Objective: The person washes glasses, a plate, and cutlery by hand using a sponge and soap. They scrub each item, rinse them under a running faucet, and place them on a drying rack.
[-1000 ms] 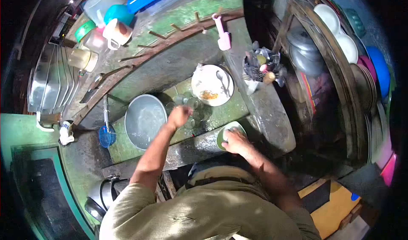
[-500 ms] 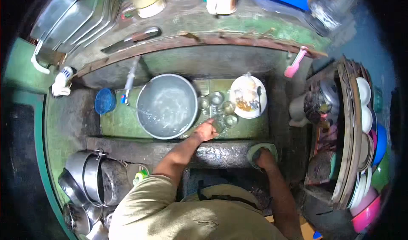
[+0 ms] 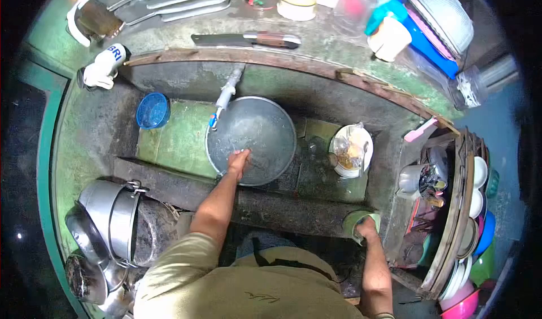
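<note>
My left hand point(image 3: 239, 163) is over the near part of a large grey basin point(image 3: 210, 155), its fingers bent together. Whatever they hold, if anything, I cannot make out. Water in the basin is rippled under the white tap point(image 3: 226, 94) with its blue handle. At the right, my right hand point(image 3: 367, 227) reaches into a pale green bowl-like container point(image 3: 350, 224) on the sink's front ledge. Its fingers are curled and partly hidden by the rim. A white plate point(image 3: 367, 136) with food scraps, a clear plastic bag and a spoon lies in the sink's right part.
A blue tub point(image 3: 152, 111) stands in the sink's left corner. On the back shelf lies a large knife point(image 3: 248, 39). Metal pots point(image 3: 101, 206) crowd the lower left. A wooden dish rack point(image 3: 460, 206) with plates and bowls borders the right. A pink-handled brush point(image 3: 420, 129) hangs nearby.
My left hand has moved left from the drinking glasses to over the basin. My right hand stays at the green container. The view has turned and shifted; the glasses no longer show clearly.
</note>
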